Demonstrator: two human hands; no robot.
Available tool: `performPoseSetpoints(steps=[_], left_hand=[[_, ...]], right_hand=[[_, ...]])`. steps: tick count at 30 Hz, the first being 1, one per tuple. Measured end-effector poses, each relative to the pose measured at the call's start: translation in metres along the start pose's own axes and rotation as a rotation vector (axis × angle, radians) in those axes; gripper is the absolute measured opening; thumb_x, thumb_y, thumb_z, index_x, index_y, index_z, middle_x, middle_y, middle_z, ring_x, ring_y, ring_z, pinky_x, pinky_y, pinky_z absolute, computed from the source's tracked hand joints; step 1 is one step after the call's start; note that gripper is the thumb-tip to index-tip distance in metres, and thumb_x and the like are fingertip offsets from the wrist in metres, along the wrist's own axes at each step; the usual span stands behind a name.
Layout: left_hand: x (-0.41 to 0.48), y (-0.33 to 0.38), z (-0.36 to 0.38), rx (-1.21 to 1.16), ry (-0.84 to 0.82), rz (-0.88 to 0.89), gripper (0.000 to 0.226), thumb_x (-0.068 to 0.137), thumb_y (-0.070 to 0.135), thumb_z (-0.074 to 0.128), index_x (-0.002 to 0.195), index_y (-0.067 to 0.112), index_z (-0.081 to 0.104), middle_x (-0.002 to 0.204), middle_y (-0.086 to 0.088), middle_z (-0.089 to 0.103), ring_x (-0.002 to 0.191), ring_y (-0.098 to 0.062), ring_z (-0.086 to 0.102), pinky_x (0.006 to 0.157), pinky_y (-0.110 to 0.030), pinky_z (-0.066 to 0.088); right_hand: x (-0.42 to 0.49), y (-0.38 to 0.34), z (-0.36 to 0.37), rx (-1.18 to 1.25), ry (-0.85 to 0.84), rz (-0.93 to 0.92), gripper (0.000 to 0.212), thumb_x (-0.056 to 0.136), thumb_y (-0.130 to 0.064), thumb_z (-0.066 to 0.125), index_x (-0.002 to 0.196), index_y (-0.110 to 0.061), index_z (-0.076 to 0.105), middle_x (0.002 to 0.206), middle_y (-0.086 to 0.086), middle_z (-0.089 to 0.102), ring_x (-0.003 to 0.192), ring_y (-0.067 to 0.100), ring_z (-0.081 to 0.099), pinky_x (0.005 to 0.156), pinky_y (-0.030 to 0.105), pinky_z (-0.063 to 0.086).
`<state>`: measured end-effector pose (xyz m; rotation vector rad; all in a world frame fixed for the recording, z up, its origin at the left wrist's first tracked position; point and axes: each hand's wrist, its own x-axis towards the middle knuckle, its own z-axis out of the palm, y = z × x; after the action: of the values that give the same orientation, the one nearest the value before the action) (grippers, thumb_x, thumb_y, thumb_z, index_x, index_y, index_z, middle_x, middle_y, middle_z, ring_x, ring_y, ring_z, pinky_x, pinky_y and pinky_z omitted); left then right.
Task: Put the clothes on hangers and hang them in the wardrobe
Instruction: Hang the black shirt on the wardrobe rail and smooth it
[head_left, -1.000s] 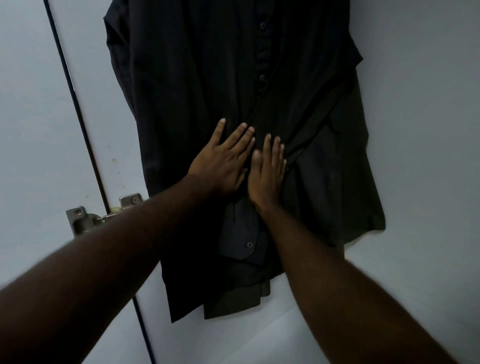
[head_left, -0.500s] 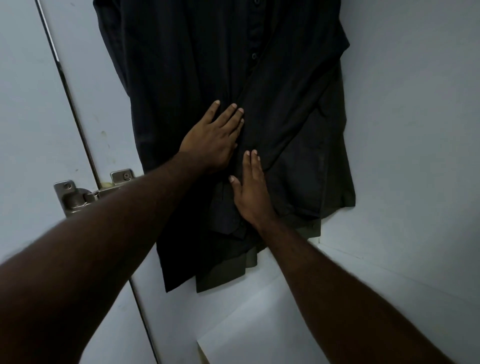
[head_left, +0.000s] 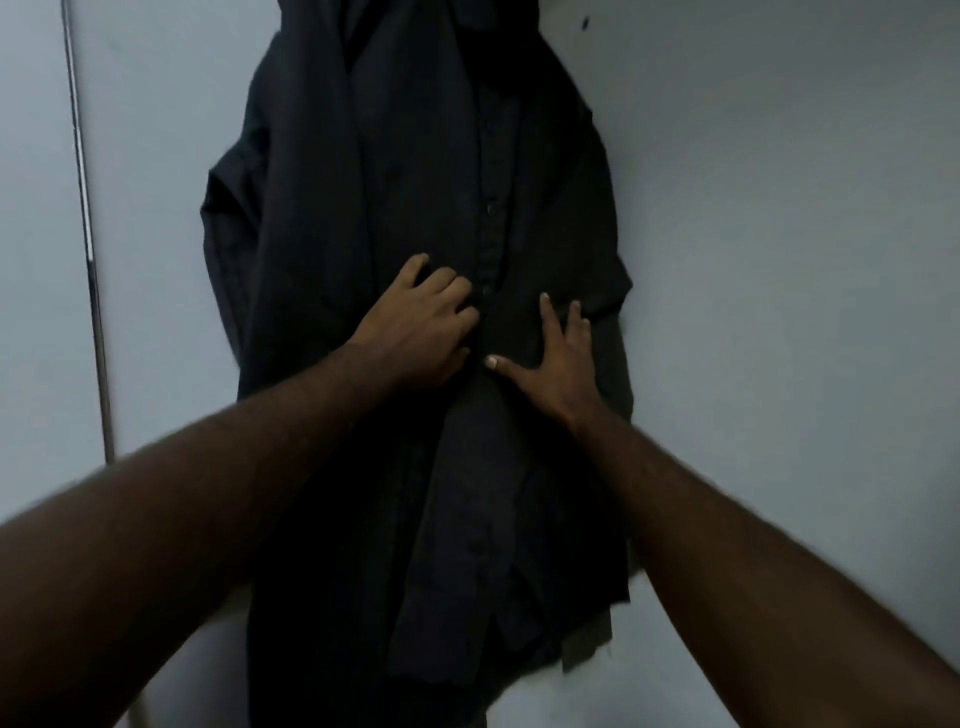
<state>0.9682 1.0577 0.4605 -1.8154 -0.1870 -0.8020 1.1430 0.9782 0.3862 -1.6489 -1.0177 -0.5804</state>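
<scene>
**Black shirt hangs lengthwise against the pale wall**

The black button-up shirt (head_left: 415, 208) hangs flat on the pale wall (head_left: 779, 260), long axis vertical, hem down. Its collar and any hanger are cut off at the top; the dim folds are hard to read. Left of the shirt runs a metal strip (head_left: 85, 234). The left hand (head_left: 423, 332) bunches the placket in curled fingers; the right hand (head_left: 553, 364) presses flat, fingers spread.

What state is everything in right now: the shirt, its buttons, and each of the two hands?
dark shirt: hanging upright against the pale panel, hanger not visible.
button placket: closed where visible above the hands; lower down too dark to tell.
left hand: fingers curled into the fabric beside the placket, gripping it.
right hand: fingers straight and spread, pressing flat on the shirt.
pale panel: behind the shirt.
</scene>
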Motion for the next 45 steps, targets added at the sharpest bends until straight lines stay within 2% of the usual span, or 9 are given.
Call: performPoseSetpoints(steps=[6, 10, 13, 18, 22, 30, 35, 40, 45], left_hand=[[0.043, -0.038, -0.016, 0.013, 0.153, -0.053, 0.047, 0.082, 0.047, 0.058, 0.114, 0.013, 0.063, 0.132, -0.015, 0.053, 0.132, -0.031, 0.042, 0.115, -0.059, 0.014], [0.076, -0.072, -0.043, -0.042, 0.300, -0.161, 0.046, 0.085, 0.043, 0.054, 0.118, 0.011, 0.058, 0.134, -0.015, 0.050, 0.137, -0.030, 0.036, 0.117, -0.056, 0.011], [0.096, -0.098, -0.057, -0.175, 0.331, -0.301, 0.049, 0.088, 0.045, 0.051, 0.125, 0.012, 0.051, 0.138, -0.014, 0.045, 0.138, -0.028, 0.033, 0.119, -0.050, 0.011], [0.104, -0.120, -0.065, -0.428, 0.420, -0.419, 0.042, 0.088, 0.041, 0.055, 0.117, 0.011, 0.052, 0.119, -0.011, 0.053, 0.117, -0.029, 0.048, 0.113, -0.042, 0.027], [0.105, -0.120, -0.065, -0.433, 0.398, -0.439, 0.042, 0.088, 0.040, 0.054, 0.119, 0.013, 0.052, 0.121, -0.010, 0.053, 0.119, -0.027, 0.047, 0.115, -0.042, 0.024], [0.097, -0.111, -0.067, -0.483, 0.315, -0.433, 0.034, 0.090, 0.039, 0.052, 0.112, 0.013, 0.056, 0.120, -0.009, 0.051, 0.121, -0.025, 0.045, 0.117, -0.045, 0.019], [0.090, -0.105, -0.058, -0.532, 0.333, -0.395, 0.034, 0.090, 0.037, 0.052, 0.113, 0.013, 0.056, 0.121, -0.009, 0.052, 0.122, -0.024, 0.045, 0.119, -0.045, 0.018], [0.085, -0.095, -0.056, -0.561, 0.396, -0.375, 0.034, 0.089, 0.034, 0.053, 0.116, 0.013, 0.052, 0.123, -0.008, 0.052, 0.123, -0.023, 0.044, 0.119, -0.044, 0.017], [0.077, -0.080, -0.062, -0.447, 0.356, -0.250, 0.051, 0.091, 0.038, 0.049, 0.135, 0.014, 0.045, 0.142, -0.011, 0.042, 0.138, -0.026, 0.031, 0.119, -0.044, 0.014]], right_hand=[[0.043, -0.009, -0.015, -0.027, 0.051, -0.009, 0.086, 0.086, -0.063, 0.059, 0.154, -0.024, 0.025, 0.164, 0.010, 0.009, 0.150, 0.028, 0.012, 0.120, 0.049, 0.019], [0.091, -0.049, -0.047, 0.035, 0.142, -0.170, 0.058, 0.103, -0.025, 0.046, 0.154, -0.008, 0.024, 0.161, 0.015, 0.019, 0.148, 0.025, 0.020, 0.116, 0.026, 0.016], [0.132, -0.090, -0.084, -0.019, 0.219, -0.283, 0.053, 0.095, 0.000, 0.044, 0.147, -0.001, 0.036, 0.149, 0.019, 0.043, 0.137, 0.030, 0.040, 0.109, 0.025, 0.027], [0.177, -0.167, -0.127, 0.097, 0.589, -0.357, 0.027, 0.101, -0.017, 0.043, 0.120, -0.004, 0.057, 0.118, 0.020, 0.065, 0.111, 0.036, 0.058, 0.086, 0.035, 0.040], [0.196, -0.210, -0.134, 0.095, 0.277, -0.319, 0.057, 0.102, -0.057, 0.028, 0.136, -0.016, 0.050, 0.139, 0.012, 0.054, 0.127, 0.029, 0.050, 0.098, 0.031, 0.037], [0.220, -0.232, -0.128, 0.014, -0.085, -0.284, 0.069, 0.100, -0.062, 0.022, 0.149, -0.017, 0.041, 0.151, 0.012, 0.043, 0.135, 0.026, 0.044, 0.110, 0.033, 0.035], [0.208, -0.230, -0.118, -0.022, 0.023, -0.307, 0.064, 0.102, -0.057, 0.026, 0.146, -0.013, 0.042, 0.148, 0.013, 0.045, 0.134, 0.028, 0.045, 0.107, 0.034, 0.036], [0.174, -0.206, -0.123, -0.222, 0.177, -0.404, 0.048, 0.105, -0.042, 0.034, 0.135, -0.008, 0.051, 0.136, 0.015, 0.055, 0.123, 0.029, 0.052, 0.087, 0.025, 0.034], [0.135, -0.172, -0.150, -0.466, 0.092, -0.293, 0.050, 0.104, -0.043, 0.036, 0.138, -0.008, 0.048, 0.139, 0.018, 0.052, 0.128, 0.031, 0.048, 0.099, 0.030, 0.036]])
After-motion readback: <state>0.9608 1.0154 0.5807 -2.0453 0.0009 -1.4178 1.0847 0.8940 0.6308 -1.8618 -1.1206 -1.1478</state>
